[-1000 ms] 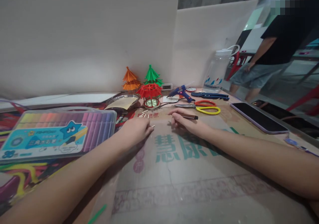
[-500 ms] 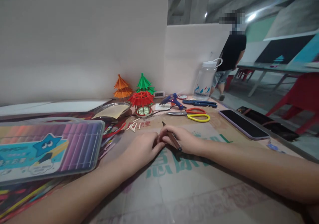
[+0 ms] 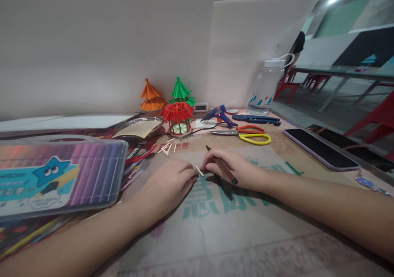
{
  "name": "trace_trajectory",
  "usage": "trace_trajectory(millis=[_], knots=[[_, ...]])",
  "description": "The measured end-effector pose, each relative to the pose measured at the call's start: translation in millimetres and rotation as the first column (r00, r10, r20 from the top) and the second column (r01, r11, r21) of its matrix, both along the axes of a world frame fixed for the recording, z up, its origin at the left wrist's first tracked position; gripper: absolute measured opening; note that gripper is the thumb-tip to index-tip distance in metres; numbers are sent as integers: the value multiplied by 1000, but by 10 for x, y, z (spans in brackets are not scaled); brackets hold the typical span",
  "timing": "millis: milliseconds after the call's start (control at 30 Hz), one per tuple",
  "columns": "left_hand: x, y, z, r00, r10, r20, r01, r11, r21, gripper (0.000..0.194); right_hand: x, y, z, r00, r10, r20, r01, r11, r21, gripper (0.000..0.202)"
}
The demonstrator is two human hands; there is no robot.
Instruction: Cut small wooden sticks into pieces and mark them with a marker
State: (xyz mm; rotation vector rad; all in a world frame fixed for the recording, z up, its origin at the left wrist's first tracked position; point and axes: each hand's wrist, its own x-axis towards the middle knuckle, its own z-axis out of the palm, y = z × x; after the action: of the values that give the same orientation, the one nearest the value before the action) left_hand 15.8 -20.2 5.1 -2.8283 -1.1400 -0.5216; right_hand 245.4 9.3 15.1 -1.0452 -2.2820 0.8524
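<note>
Holding a brown marker (image 3: 224, 169) in the right hand (image 3: 212, 159): fingers clamped on it, dark tip toward 11 o'clock, capped-looking black end toward 5. Clock centred on the hands, 12 = away from the person. Short pale stick (image 3: 199, 170) sits between the hands, at the left hand (image 3: 172, 182) fingertips and just beside the right ones. Left fingers lie close together; can't tell whether they pinch the stick or only touch it. Printed sheet (image 3: 246, 234) under both hands, on the bench (image 3: 286, 154). Loose stick pile (image 3: 167, 148) at 10, just past the left hand. Clear tray (image 3: 160, 122) with paper further out at 10. Red model (image 3: 177, 115) at 11, standing in front of the green model (image 3: 181, 90) and hiding its lower part; orange model (image 3: 150, 94) also at 11, left of those. Small display unit (image 3: 201, 107) at 12. Blue glue gun (image 3: 220, 115) at 1, red light on. Scissors (image 3: 254, 137) at 2, one red handle, one yellow, beyond the right hand; blue tool (image 3: 257, 119) behind them, bottle (image 3: 263, 90) behind that. Phone (image 3: 320, 149) at 3, well apart. Big marker case (image 3: 95, 174) at 9, crowding the left forearm.
</note>
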Motion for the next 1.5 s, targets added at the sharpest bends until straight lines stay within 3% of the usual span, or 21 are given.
trace_trajectory(millis=[233, 433, 567, 667, 767, 867, 1133, 1500], knots=[[14, 17, -36, 986, -127, 105, 130, 991, -28, 25, 49, -15, 6, 998, 40, -52, -40, 999, -1, 21], [33, 9, -11, 993, -73, 94, 80, 994, -70, 19, 60, 10, -25, 990, 57, -128, -63, 997, -49, 21], [33, 9, -12, 988, -136, 76, 137, 991, -9, 22, 71, 33, -68, 961, 60, -269, -99, 986, -135, 40], [18, 4, -19, 990, -135, 49, 134, 991, 22, 25, 60, 71, -79, 943, -12, -333, -55, 980, -192, 51], [8, -8, -19, 991, -134, -2, 134, 990, 49, 30, 27, 110, -62, 946, -123, -299, 61, 976, -208, 32], [5, -9, -23, 988, -150, -32, 152, 986, 62, 30, -6, 124, -56, 940, -147, -309, 73, 968, -239, 14], [10, 8, -15, 985, -172, -28, 173, 981, 87, 29, -38, 110, -78, 952, -165, -258, 116, 974, -194, 24], [26, 29, -23, 986, -157, -57, 160, 985, 69, 30, -44, 116, -59, 961, -142, -237, 98, 978, -185, 21]])
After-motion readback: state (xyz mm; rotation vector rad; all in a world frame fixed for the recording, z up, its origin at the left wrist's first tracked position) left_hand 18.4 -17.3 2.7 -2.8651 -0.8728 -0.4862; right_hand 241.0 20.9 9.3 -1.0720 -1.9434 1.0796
